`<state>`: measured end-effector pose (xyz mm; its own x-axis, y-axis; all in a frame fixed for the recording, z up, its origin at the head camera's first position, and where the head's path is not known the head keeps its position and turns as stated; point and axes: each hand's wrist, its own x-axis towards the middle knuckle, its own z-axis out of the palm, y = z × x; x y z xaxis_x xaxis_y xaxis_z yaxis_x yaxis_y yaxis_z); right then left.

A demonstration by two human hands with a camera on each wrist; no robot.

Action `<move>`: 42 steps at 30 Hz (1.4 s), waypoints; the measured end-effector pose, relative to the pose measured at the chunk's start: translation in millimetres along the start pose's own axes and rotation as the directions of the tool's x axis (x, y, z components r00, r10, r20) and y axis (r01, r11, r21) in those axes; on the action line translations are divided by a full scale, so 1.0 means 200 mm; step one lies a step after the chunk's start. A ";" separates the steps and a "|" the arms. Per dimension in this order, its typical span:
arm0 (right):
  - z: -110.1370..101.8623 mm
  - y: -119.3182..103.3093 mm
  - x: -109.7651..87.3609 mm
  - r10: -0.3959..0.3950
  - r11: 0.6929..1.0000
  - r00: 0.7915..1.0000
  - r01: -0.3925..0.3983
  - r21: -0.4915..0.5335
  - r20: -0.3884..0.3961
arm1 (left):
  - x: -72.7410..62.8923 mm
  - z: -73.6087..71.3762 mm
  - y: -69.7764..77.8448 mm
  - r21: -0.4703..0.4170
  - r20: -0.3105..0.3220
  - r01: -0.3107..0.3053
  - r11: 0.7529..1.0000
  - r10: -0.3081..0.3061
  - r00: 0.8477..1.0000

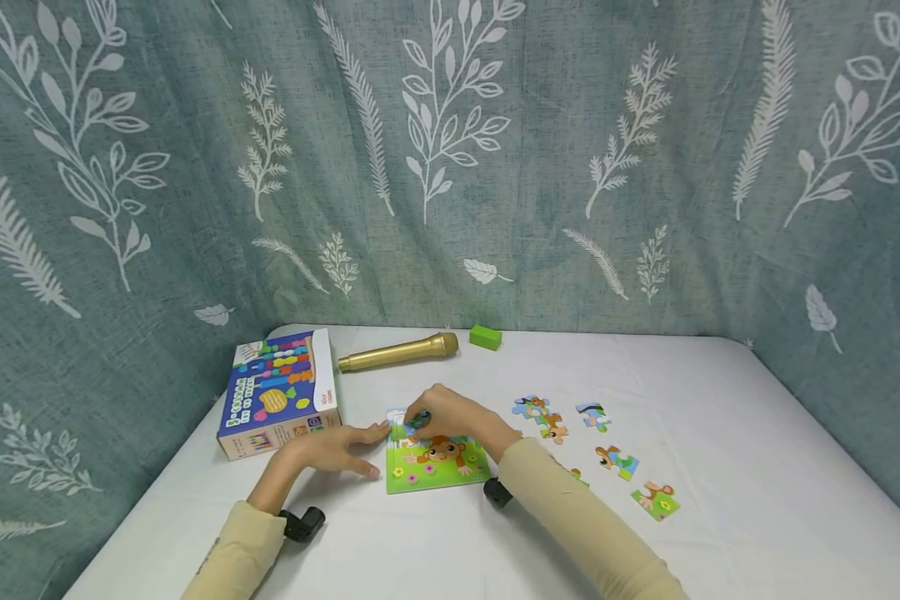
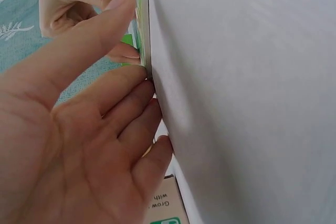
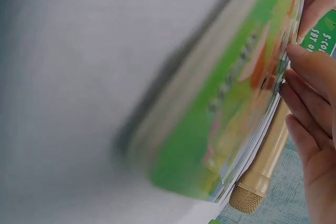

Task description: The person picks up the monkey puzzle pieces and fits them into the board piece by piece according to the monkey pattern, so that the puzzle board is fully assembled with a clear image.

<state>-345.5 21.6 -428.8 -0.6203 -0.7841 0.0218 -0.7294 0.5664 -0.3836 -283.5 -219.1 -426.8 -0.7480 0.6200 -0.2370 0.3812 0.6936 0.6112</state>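
Note:
A puzzle board (image 1: 435,479) with a monkey on green grass lies flat on the white table. Over its upper left part, my right hand (image 1: 453,414) pinches a small blue-green puzzle piece (image 1: 420,419), partly hidden by the fingers. The right wrist view shows that hand's fingertips (image 3: 294,52) down at the board's surface. My left hand (image 1: 337,448) is at the board's left edge, fingers extended and the thumb spread apart. Seen from the left wrist, its fingertips (image 2: 149,85) touch the board's side and the table.
Loose puzzle pieces lie to the right, among them a corner piece (image 1: 656,501), a monkey piece (image 1: 617,462) and joined pieces (image 1: 542,418). A blue toy box (image 1: 277,392) stands left. Behind are a gold microphone (image 1: 397,352) and a green block (image 1: 485,337).

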 end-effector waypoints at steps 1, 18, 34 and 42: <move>0.00 0.00 0.00 -0.002 1.000 1.000 0.002 0.005 -0.003 | 0.00 0.00 0.00 0.001 -0.001 0.001 1.000 -0.001 1.000; -0.01 -0.05 0.03 0.038 0.998 0.999 -0.040 -0.044 -0.039 | 0.01 0.00 -0.01 0.015 -0.001 0.002 1.000 -0.002 1.000; -0.02 -0.04 0.00 0.053 0.998 0.998 -0.055 -0.042 -0.042 | 0.01 0.00 0.00 0.011 0.000 0.003 1.000 -0.003 1.000; -0.08 0.01 -0.10 0.022 0.999 0.995 -0.018 0.041 -0.098 | 0.01 0.00 -0.01 0.003 0.000 0.002 1.000 -0.002 1.000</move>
<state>-339.9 43.5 -414.9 -0.6615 -0.7427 0.1038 -0.7057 0.5697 -0.4212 -285.6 -218.9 -429.2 -0.7490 0.6185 -0.2379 0.3812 0.6958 0.6087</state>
